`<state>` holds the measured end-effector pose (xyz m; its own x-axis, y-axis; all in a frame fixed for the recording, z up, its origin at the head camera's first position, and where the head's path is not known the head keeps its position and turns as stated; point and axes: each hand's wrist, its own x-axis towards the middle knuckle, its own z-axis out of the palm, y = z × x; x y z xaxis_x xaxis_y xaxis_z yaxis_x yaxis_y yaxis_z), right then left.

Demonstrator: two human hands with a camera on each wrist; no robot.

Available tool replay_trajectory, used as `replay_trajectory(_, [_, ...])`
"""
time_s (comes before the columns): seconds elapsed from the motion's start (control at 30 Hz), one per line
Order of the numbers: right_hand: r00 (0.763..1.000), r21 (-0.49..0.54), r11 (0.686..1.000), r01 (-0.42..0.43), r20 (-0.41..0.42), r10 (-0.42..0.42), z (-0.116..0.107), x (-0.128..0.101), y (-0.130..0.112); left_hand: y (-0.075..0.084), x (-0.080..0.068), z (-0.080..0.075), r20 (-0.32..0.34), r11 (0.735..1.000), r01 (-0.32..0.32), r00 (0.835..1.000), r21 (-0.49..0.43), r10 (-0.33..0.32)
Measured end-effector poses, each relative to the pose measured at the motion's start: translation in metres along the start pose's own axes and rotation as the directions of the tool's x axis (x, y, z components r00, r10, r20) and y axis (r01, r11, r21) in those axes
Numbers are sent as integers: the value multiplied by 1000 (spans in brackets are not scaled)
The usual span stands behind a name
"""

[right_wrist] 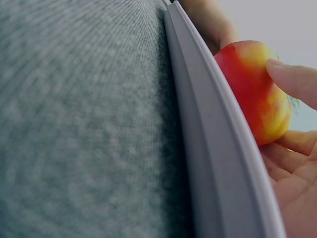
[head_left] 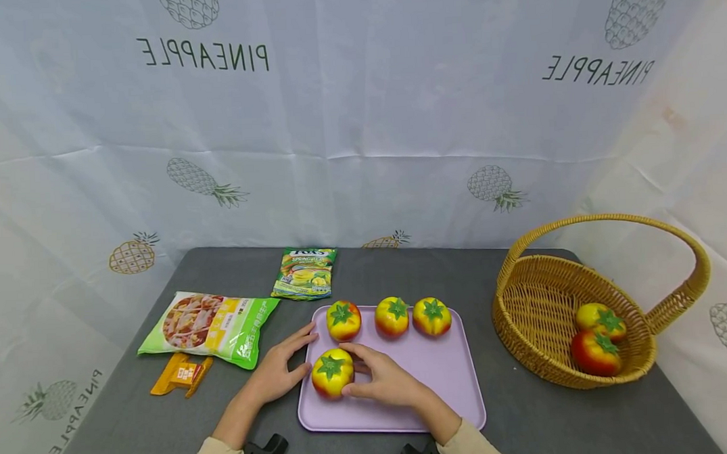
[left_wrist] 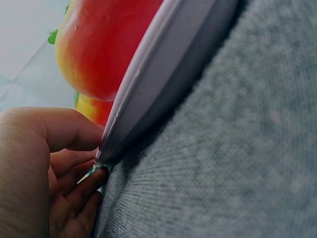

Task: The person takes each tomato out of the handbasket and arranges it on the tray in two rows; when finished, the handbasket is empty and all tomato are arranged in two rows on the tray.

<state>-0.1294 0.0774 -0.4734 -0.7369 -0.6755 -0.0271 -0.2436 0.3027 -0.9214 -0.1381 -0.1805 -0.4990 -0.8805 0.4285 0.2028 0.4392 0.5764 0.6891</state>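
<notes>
While the left hand [head_left: 275,374] lay flat-fingered against the lilac tray [head_left: 443,379] edge at nine o'clock to steady it, the right hand [head_left: 385,382] cupped the near tomato [head_left: 332,372] sitting at the tray's seven o'clock corner on the counter [head_left: 134,420].

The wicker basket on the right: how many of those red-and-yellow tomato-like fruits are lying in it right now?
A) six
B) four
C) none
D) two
D: the head view shows two fruits, one behind the other, lying inside the wicker basket, while the other four sit on the purple tray.
</notes>
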Motion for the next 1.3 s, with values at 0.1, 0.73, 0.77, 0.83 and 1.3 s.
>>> replay_trajectory(0.1, [1000, 6, 1000, -9, 0, 9, 0, 0, 0, 0, 0, 0, 0, 1000, -1, 1000, 5, 1])
replay_trajectory(0.73, [999, -94, 996, -9, -40, 6, -14, -17, -4, 1, 1, 0, -13, 1000, -15, 1000, 13, 15])
replay_trajectory(0.77, [999, -97, 995, -4, -46, -1, -17, -20, -4, 1, 1, 0, -13, 1000, -16, 1000, 13, 16])
replay_trajectory(0.83, [998, -92, 996, 4, -56, -9, -22, -25, -4, 1, 1, 0, -13, 1000, -19, 1000, 15, 19])
replay_trajectory(1.3, [979, -112, 994, 17, -200, -40, -72, -78, -2, 0, 1, 0, -11, 1000, -17, 1000, 19, 17])
